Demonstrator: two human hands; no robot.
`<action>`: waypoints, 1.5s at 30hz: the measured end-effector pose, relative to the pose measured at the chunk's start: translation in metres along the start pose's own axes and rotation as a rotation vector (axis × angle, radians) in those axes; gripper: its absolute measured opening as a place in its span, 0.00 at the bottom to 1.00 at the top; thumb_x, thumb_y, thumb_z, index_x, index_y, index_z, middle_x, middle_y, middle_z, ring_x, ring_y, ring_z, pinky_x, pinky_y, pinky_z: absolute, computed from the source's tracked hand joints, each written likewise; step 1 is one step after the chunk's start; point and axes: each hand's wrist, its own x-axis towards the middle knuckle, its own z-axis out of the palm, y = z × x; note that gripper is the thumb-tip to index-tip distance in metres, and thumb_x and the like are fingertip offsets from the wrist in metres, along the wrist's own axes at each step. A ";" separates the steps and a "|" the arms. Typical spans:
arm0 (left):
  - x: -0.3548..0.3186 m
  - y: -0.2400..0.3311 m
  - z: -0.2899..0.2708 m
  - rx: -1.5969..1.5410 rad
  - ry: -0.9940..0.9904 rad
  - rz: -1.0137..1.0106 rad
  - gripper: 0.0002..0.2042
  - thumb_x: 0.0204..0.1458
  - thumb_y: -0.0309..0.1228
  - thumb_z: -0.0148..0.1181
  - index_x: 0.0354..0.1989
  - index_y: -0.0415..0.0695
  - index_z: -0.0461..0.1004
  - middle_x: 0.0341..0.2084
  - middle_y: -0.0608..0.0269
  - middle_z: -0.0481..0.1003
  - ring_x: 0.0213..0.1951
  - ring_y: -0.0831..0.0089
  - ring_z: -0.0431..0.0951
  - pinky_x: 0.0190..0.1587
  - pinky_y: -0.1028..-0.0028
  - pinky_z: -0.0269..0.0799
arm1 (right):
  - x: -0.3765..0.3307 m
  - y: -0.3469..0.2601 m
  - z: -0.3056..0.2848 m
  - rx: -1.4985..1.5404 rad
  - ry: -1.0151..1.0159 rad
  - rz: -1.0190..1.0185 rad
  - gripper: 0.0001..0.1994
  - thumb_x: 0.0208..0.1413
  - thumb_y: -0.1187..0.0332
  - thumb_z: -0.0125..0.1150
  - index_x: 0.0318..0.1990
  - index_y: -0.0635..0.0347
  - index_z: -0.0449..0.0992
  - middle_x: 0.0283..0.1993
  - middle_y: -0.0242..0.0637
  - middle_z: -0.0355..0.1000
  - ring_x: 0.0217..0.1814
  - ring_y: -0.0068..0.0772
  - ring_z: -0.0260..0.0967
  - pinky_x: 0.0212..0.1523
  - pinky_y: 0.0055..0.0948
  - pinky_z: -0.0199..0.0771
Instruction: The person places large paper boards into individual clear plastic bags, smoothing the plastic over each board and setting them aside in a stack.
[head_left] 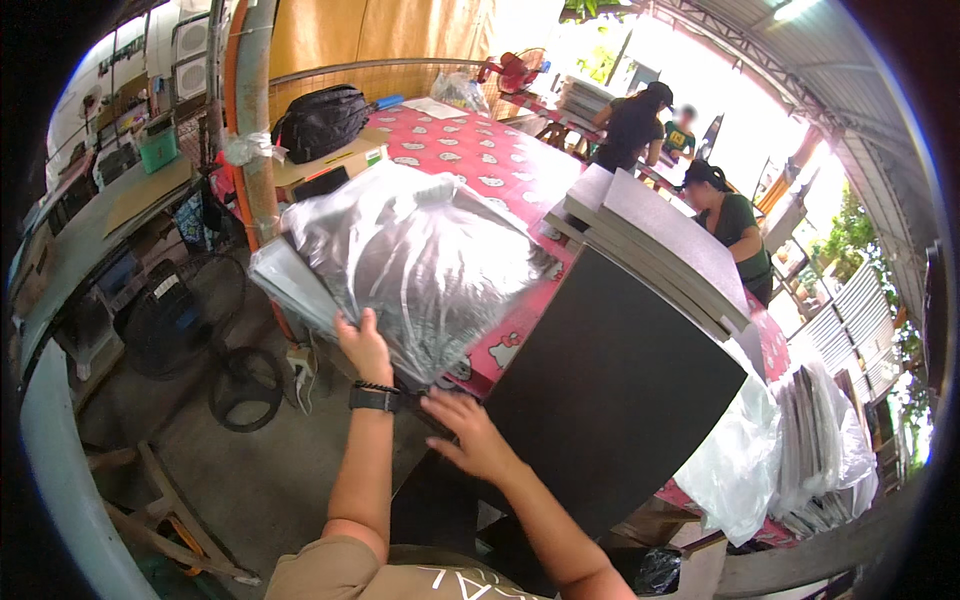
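Note:
A clear plastic bag (430,250) with flat, panel-like contents lies at the near left of the table, its film wrinkled and shiny. Against its near edge rests my left hand (364,348), thumb and fingers stretched upward and apart. My right hand (472,436) is just below the bag's near corner, fingers loosely spread, with nothing visible in it. Right of that hand, a large black panel (620,370) leans at a slant in front of a stack of grey panels (680,235). Pale grey panels (292,280) show beside the bag's left edge.
The table has a red patterned cover (480,150). At its far left stand a black backpack (322,122) and a cardboard box (345,160). Bagged panels (815,440) stand at the right. A rusty post (258,150) rises left; several people work farther back.

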 end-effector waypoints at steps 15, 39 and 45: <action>0.032 -0.033 -0.003 0.770 0.152 0.092 0.22 0.51 0.31 0.40 0.54 0.34 0.52 0.49 0.41 0.57 0.50 0.50 0.59 0.48 0.55 0.55 | -0.195 -0.019 0.011 1.102 0.244 0.909 0.16 0.50 0.67 0.54 0.45 0.65 0.68 0.39 0.41 0.70 0.42 0.28 0.67 0.44 0.25 0.64; 0.048 -0.077 -0.029 0.484 0.091 0.248 0.26 0.42 0.22 0.40 0.50 0.21 0.43 0.51 0.26 0.46 0.55 0.42 0.48 0.59 0.58 0.38 | -0.227 0.012 -0.062 0.391 0.536 0.868 0.10 0.48 0.70 0.54 0.38 0.62 0.72 0.34 0.39 0.72 0.35 0.27 0.69 0.37 0.26 0.68; 0.046 -0.062 -0.042 0.361 0.021 0.383 0.30 0.42 0.29 0.54 0.51 0.26 0.50 0.49 0.33 0.50 0.47 0.49 0.59 0.49 0.61 0.56 | -0.313 0.062 -0.153 -0.382 1.129 1.021 0.07 0.45 0.74 0.52 0.33 0.63 0.73 0.31 0.43 0.70 0.34 0.33 0.68 0.36 0.27 0.67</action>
